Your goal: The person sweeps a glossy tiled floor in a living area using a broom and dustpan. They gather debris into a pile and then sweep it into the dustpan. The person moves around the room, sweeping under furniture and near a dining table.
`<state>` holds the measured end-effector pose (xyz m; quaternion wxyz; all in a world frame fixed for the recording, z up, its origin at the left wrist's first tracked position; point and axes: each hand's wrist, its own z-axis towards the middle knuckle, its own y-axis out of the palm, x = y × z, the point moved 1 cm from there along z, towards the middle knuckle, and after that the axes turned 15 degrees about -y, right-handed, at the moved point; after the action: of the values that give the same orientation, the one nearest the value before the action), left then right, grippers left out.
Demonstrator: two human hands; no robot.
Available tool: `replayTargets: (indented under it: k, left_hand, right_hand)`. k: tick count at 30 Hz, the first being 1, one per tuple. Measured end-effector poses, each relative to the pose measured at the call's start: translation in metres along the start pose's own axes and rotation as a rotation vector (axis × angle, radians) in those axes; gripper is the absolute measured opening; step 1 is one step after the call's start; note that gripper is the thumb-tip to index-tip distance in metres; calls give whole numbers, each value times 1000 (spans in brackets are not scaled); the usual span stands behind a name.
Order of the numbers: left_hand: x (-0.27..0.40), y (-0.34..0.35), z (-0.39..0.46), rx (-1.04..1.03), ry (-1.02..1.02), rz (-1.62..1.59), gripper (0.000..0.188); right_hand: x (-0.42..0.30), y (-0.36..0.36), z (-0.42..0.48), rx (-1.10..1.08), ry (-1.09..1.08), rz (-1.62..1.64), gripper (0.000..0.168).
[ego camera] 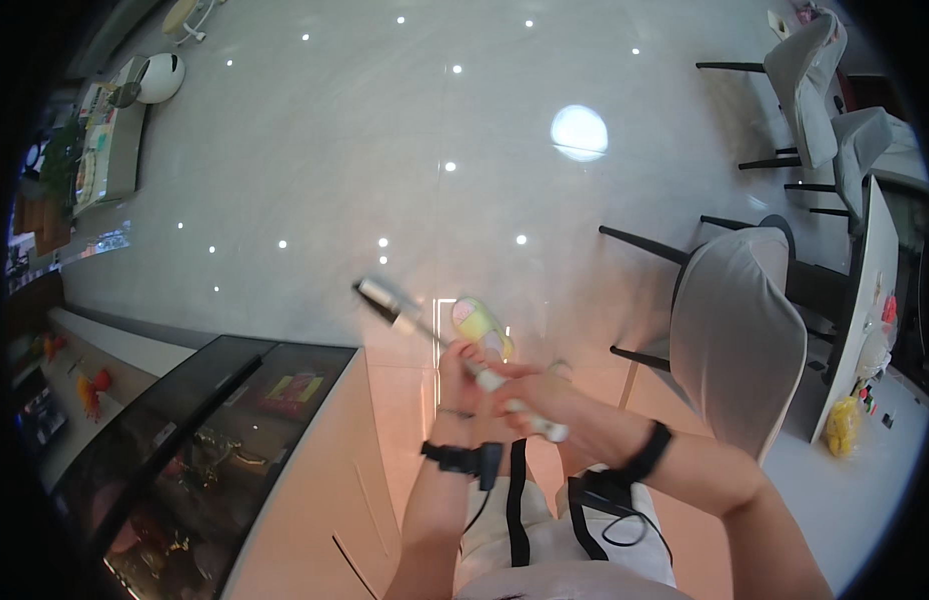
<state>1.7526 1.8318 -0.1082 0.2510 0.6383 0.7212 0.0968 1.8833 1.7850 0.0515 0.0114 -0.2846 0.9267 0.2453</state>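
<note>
A long-handled cleaning tool with a white handle and thin rod runs diagonally in front of my body. Its blurred head, white with a dark side, points to the upper left, over the floor as seen from above. My left hand wraps the upper part of the handle. Close behind it, my right hand grips lower down, and the handle's white end sticks out below the fingers. Beneath the rod shows a yellow and pink slipper on my foot. I cannot tell whether the head touches the floor.
A glass-topped cabinet stands close on my left. On the right are a grey fabric-covered chair with dark legs and a white table bearing a yellow bag. Glossy tiles stretch ahead, reflecting ceiling lights.
</note>
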Motion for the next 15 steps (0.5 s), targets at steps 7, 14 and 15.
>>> replayTargets:
  k: [7, 14, 15]
  left_hand:
    - [25, 219, 78, -418, -66, 116, 27]
    - [28, 201, -12, -162, 59, 301, 12]
    - [31, 180, -25, -87, 109, 321, 12]
  right_hand:
    - [-116, 13, -31, 401, -488, -378, 65]
    - [-98, 41, -86, 287, -341, -187, 71]
    - [-87, 42, -86, 230, -253, -120, 70]
